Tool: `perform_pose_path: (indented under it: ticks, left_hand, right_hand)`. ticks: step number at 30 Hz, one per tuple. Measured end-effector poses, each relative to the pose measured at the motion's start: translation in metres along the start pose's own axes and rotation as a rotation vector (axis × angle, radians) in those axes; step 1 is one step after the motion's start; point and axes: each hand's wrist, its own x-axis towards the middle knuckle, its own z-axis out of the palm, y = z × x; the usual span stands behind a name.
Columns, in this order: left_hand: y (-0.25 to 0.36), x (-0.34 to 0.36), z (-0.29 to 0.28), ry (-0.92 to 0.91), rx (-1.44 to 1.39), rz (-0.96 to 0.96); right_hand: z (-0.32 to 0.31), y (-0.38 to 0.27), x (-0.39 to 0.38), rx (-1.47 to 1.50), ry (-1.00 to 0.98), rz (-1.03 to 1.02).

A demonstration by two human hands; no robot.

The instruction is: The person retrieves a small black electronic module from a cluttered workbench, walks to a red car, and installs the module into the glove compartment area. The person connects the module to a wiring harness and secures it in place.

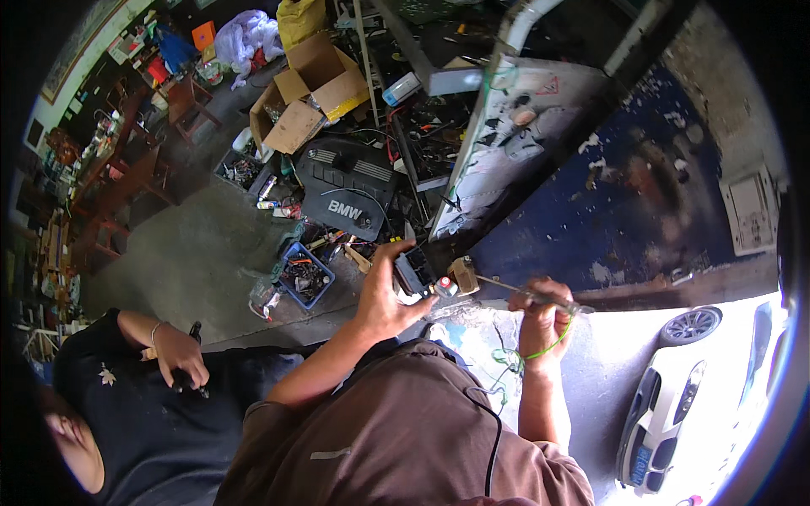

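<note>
My left hand [384, 299] is raised in front of my chest, its thumb and fingers closed around a dark boxy plastic part [413, 271]. A small red-and-white round piece [445, 287] shows beside the thumb tip; I cannot tell whether it is attached to that part. To the right, my right hand [542, 327] grips a thin metal rod [504, 285] that points left toward a small tan block [463, 275]. Whether the rod's tip touches the block is unclear. A bright green wire [553, 344] runs from the right hand down past the wrist.
On my left, a person in black [169, 422] holds a dark tool. Ahead lie a blue bin [304, 277] of small parts, a black engine cover [348, 187] and open cardboard boxes [325, 78]. A worn metal door [515, 126] stands ahead; a white car [688, 405] is at right.
</note>
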Motion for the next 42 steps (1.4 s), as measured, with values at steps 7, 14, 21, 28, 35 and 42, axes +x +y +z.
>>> perform_pose_path:
  ticks: [7,14,21,28,35,42]
  left_hand:
    - [0.046,-0.012,0.065,-0.119,0.012,0.122]
    - [0.082,-0.032,0.102,-0.303,-0.03,0.187]
    - [0.105,-0.051,0.119,-0.622,-0.068,0.338]
    - [0.135,-0.107,0.14,-0.861,-0.113,0.351]
    - [0.173,-0.165,0.165,-0.921,-0.065,0.367]
    - [0.223,-0.233,0.216,-1.054,-0.049,0.297]
  right_hand:
    - [-0.025,-0.027,-0.043,-0.133,-0.016,0.015]
    - [-0.061,-0.042,-0.102,-0.354,0.039,-0.082]
    - [-0.052,-0.057,-0.176,-0.43,0.324,-0.117]
    - [-0.06,-0.086,-0.256,-0.58,0.457,-0.072]
    - [-0.102,-0.107,-0.316,-0.582,0.435,-0.118]
    - [-0.175,-0.142,-0.39,-0.449,0.412,0.056]
